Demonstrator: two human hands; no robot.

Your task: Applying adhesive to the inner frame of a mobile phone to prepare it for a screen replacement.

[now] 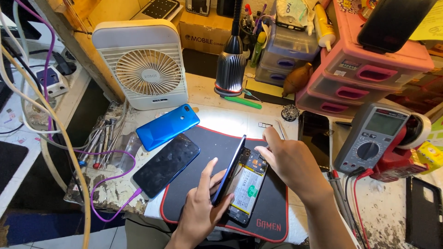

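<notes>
— Any screens?
— A grey multimeter display [384, 123] at right, and a dark phone screen [166, 165] lying left of the mat.
— Packages?
— A brown cardboard box [205, 37] behind the lamp; a yellow packet [431, 154] far right.

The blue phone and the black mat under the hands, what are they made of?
The glossy blue phone lying back-up looks like shiny plastic or glass; light streaks gleam across it. The black mat with red edging looks like soft cloth over rubber: dull, no shine, with a stitched-looking rim. Both are guesses from looks.
</notes>
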